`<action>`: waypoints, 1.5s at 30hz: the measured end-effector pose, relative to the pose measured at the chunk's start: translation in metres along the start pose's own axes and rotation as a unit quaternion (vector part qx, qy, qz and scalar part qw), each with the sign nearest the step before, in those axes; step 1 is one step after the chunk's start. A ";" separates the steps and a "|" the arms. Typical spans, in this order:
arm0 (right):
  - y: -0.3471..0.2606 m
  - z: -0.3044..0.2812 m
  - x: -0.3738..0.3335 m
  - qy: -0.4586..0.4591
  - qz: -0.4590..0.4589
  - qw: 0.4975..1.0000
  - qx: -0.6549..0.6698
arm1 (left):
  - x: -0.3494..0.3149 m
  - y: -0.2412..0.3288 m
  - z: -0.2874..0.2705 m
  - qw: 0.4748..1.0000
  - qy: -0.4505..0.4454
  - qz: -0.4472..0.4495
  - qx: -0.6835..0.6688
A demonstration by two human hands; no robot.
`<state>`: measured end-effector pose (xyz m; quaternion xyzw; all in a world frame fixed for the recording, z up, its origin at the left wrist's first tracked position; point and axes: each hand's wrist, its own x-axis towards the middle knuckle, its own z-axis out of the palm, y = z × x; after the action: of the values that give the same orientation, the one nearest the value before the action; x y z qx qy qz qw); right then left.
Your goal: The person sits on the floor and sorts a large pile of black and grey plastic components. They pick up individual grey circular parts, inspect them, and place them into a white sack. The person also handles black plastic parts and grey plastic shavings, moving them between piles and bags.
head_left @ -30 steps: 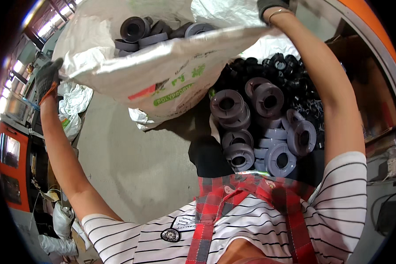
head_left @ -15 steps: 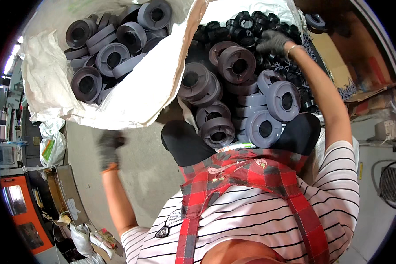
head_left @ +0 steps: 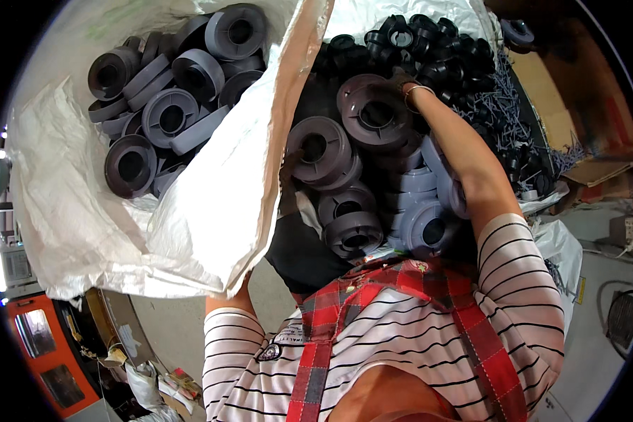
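R hand [head_left: 401, 79] at brownish-grey ring [head_left: 352, 114], L hand [head_left: 288, 176] at greyer ring [head_left: 333, 151] beside it; they're round, glossy, ribbed, w/ dark ctr holes. Grips mostly hidden, can't tell state.

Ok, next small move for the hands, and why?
Probably firm up both grips: the right hand is at the upper brownish ring's far edge, the left hand, partly hidden by the white sack, is at the left ring, and neither grip looks clearly closed.

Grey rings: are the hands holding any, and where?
Right hand is at one ring's upper-right rim, left hand at another's left edge; gripping can't be told.
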<state>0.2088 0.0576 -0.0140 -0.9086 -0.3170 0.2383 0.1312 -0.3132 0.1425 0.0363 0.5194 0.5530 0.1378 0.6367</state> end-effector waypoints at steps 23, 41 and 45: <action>0.017 -0.009 -0.021 -0.253 0.089 0.653 0.708 | 0.034 -0.001 0.021 0.998 -0.033 0.015 -0.046; 0.044 0.023 -0.002 -0.200 0.086 0.755 0.618 | 0.076 0.081 0.166 0.850 -0.365 0.054 -0.376; 0.043 0.019 -0.004 -0.161 0.065 0.827 0.535 | 0.062 0.088 0.162 0.917 -0.301 0.128 -0.227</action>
<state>0.2183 0.0240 -0.0454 -0.6631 -0.0964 0.5216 0.5282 -0.1194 0.1435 0.0487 0.4443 0.2180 0.1768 0.8508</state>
